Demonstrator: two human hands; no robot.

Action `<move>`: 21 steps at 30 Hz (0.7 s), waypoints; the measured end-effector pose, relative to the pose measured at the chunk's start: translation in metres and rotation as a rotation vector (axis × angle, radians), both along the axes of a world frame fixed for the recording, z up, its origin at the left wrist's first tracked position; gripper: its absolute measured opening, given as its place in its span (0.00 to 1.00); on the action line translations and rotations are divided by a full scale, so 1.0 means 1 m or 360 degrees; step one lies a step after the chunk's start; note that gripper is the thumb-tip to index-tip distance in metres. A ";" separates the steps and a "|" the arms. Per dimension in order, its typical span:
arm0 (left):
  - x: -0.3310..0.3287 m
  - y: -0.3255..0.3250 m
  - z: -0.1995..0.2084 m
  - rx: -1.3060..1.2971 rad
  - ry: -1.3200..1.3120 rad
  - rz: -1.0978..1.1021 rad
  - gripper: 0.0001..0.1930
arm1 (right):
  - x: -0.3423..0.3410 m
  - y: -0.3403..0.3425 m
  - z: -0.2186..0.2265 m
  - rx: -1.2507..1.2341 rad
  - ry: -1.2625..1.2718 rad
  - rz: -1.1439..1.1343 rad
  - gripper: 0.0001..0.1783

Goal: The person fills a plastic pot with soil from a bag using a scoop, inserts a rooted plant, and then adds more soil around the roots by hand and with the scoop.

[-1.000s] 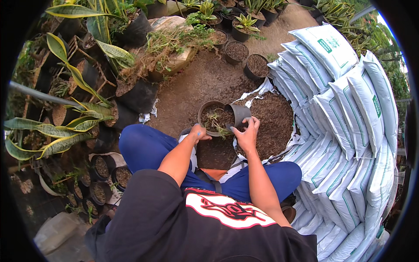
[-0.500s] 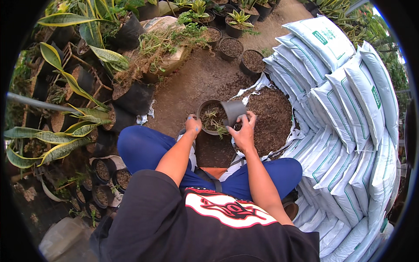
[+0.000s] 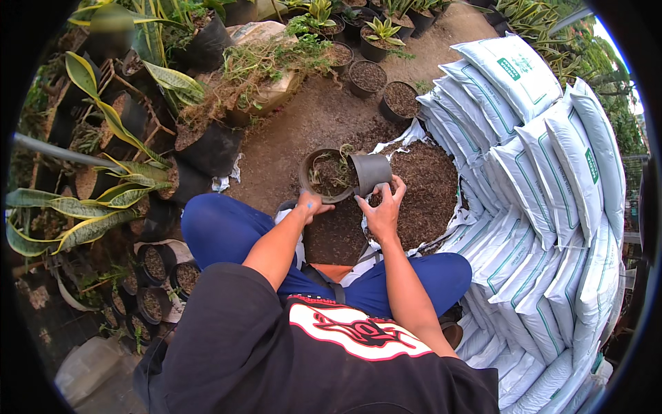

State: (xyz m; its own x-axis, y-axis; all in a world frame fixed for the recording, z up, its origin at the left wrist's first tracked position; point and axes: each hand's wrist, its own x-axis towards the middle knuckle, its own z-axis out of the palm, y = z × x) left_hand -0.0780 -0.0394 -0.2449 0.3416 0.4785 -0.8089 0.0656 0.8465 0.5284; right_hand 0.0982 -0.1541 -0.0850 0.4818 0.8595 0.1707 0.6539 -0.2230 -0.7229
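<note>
My left hand (image 3: 312, 204) grips the near left rim of a round dark plant pot (image 3: 304, 172). Inside that pot lies a tangle of dry roots and weedy stems (image 3: 331, 174), with some strands poking over the far edge. A smaller grey plant pot (image 3: 372, 170), tipped on its side, rests against the right side of the round pot's mouth. Fingers and thumb of my right hand (image 3: 383, 210) close on the small pot's lower right end. Its inside is turned away from view. Both pots are held above the ground between my bent knees.
Dark soil (image 3: 427, 190) lies on a torn white sack right of the pots. Stacked white sacks (image 3: 538, 179) form a wall farther right. Soil-filled black pots (image 3: 400, 101) stand ahead. Pulled weeds (image 3: 252, 76) and snake plants (image 3: 89, 214) crowd the left.
Both pots have shifted slightly left, and the round one tilts a little differently. My left hand has moved in under its near rim. The root tangle has moved up from the near rim.
</note>
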 end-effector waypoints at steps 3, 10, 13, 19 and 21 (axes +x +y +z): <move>0.010 -0.004 0.008 0.0018 0.0075 -0.0080 0.19 | 0.001 -0.001 -0.003 0.0017 -0.0043 0.0010 0.26; 0.002 0.000 0.012 0.0011 0.0158 -0.0223 0.17 | -0.001 0.003 0.003 0.0048 -0.0250 0.0074 0.26; 0.006 -0.012 0.014 -0.0044 0.0287 -0.0220 0.17 | -0.005 -0.001 0.003 -0.0015 -0.0333 0.0142 0.27; -0.005 0.008 -0.008 0.0124 0.0549 -0.0118 0.14 | -0.008 -0.001 0.005 -0.0048 -0.0249 0.0186 0.27; -0.002 -0.004 0.003 0.0120 0.0390 -0.0369 0.14 | -0.005 -0.002 0.002 -0.0031 -0.0265 0.0110 0.27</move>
State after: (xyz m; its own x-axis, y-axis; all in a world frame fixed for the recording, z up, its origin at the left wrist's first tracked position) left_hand -0.0798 -0.0435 -0.2416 0.2483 0.4725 -0.8456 0.3842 0.7533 0.5337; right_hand 0.0928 -0.1561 -0.0833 0.3880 0.8935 0.2261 0.7784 -0.1863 -0.5995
